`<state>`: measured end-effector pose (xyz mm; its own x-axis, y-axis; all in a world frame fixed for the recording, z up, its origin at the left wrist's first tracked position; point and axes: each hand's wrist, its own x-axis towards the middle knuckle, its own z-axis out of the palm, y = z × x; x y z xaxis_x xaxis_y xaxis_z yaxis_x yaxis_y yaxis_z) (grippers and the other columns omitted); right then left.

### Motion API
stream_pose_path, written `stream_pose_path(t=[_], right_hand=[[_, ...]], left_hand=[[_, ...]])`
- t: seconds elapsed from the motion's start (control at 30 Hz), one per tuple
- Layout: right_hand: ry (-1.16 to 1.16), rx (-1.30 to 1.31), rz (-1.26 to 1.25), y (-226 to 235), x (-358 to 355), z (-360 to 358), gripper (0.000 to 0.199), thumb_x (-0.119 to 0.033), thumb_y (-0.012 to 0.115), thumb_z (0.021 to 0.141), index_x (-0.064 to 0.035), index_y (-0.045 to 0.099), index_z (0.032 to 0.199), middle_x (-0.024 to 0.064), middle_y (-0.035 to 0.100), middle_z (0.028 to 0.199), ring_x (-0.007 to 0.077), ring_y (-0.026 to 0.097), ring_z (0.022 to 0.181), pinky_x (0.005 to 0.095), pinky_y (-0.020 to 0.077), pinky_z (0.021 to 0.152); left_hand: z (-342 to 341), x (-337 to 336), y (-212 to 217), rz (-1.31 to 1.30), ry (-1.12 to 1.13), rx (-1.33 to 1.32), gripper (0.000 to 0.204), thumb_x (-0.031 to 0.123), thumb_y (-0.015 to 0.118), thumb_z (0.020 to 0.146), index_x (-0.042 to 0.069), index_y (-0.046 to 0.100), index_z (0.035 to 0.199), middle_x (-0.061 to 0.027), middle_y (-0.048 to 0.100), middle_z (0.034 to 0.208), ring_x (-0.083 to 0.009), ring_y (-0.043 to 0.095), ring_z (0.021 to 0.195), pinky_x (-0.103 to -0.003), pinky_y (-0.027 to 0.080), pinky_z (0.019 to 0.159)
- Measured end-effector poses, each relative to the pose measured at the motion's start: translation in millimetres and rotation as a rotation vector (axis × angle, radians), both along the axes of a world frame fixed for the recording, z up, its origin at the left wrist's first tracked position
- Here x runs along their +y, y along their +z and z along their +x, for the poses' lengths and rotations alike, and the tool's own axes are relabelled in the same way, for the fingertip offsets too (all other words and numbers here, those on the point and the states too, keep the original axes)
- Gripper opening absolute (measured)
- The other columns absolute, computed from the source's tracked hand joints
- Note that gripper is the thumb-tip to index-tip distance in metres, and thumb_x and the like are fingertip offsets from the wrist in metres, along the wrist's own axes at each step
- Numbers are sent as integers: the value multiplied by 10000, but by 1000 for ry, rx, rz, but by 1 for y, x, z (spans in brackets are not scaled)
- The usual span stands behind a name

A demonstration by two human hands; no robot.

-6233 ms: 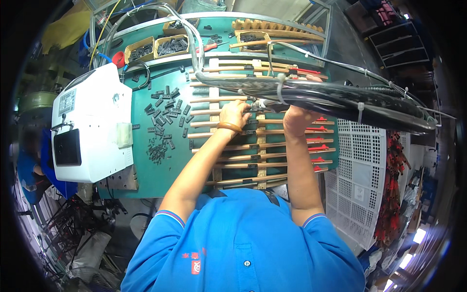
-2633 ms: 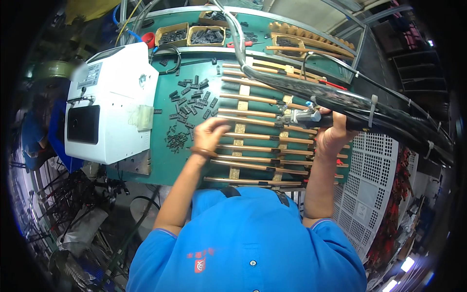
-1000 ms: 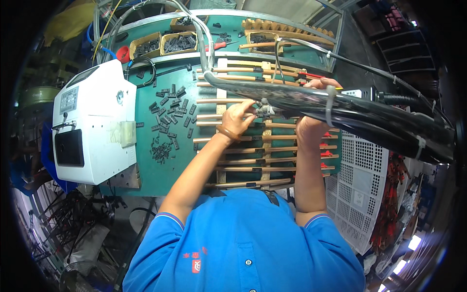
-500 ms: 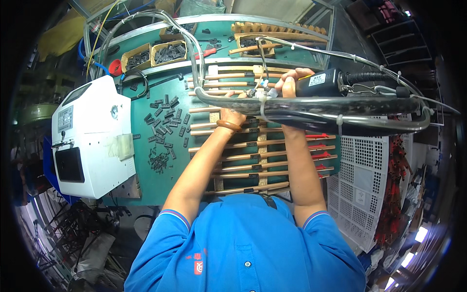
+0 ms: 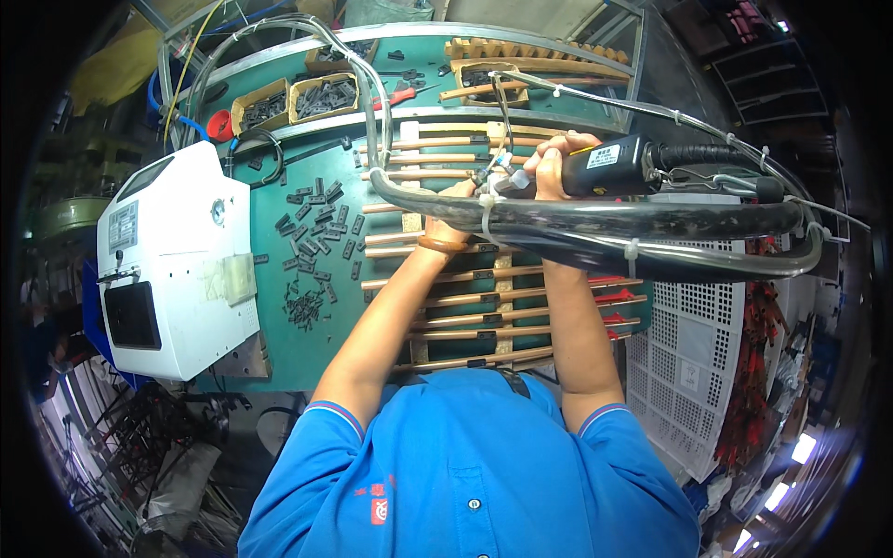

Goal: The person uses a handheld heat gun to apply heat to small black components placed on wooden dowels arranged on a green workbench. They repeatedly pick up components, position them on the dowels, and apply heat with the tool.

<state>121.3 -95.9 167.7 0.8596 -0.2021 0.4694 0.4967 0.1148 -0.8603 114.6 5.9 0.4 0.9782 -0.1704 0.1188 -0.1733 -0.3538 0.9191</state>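
Observation:
My right hand [image 5: 551, 175] is wrapped round a black power screwdriver [image 5: 609, 172], its nose pointing left toward my left fingers. Over the rods my left hand [image 5: 450, 225], with a brown bangle [image 5: 442, 244] at the wrist, has its fingertips bent together beside the tool's nose. Whatever they grip there is hidden by the thick dark hose bundle [image 5: 642, 221] crossing in front. Copper-coloured rods [image 5: 446, 304] lie in parallel rows across light-coloured slotted supports. Small black clips [image 5: 484, 298] sit along the middle of the rods.
Loose black clips [image 5: 321, 228] and a pile of small dark parts [image 5: 304, 310] lie on the green table [image 5: 279, 358]. At left stands a white machine [image 5: 186, 260]. Boxes of black parts [image 5: 324, 98] and a red-handled screwdriver [image 5: 400, 97] are at the back. White perforated panels [image 5: 693, 325] stand right.
The hose bundle and the tool in my right hand have come down a little toward me. My left hand has shifted slightly to the right, staying by the tool's nose.

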Motion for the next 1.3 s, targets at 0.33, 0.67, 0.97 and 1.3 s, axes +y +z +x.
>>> stream_pose_path(t=[0.33, 0.67, 0.97, 1.3], right_hand=[[207, 368, 783, -32, -9, 8, 292, 98, 551, 836, -61, 490, 1074, 77, 548, 861, 128, 564, 694, 295, 514, 671], [174, 196, 563, -33, 5, 8, 311, 53, 647, 789, -55, 502, 1043, 81, 561, 874, 133, 578, 700, 283, 516, 653], [160, 59, 66, -17, 17, 4, 310, 85, 531, 877, -93, 476, 1125, 83, 548, 928, 136, 566, 754, 348, 538, 728], [301, 379, 376, -35, -1, 8, 241, -54, 569, 884, -139, 454, 1078, 23, 514, 884, 92, 519, 764, 275, 487, 726]], left_hand=[[3, 64, -11, 402, -77, -322, 205, 249, 666, 771, 94, 674, 906, -48, 645, 837, -234, 602, 833, -374, 382, 785], [0, 63, -17, 368, -49, -360, 133, 115, 692, 753, 94, 675, 884, -31, 627, 785, -206, 592, 792, -365, 367, 761], [8, 59, -22, 421, -61, -391, 155, 260, 632, 760, 130, 680, 829, -19, 626, 797, -203, 587, 798, -351, 370, 791], [15, 51, -79, 698, 22, -375, 149, 332, 589, 743, 194, 613, 695, -24, 601, 731, -221, 585, 784, -380, 354, 774]])
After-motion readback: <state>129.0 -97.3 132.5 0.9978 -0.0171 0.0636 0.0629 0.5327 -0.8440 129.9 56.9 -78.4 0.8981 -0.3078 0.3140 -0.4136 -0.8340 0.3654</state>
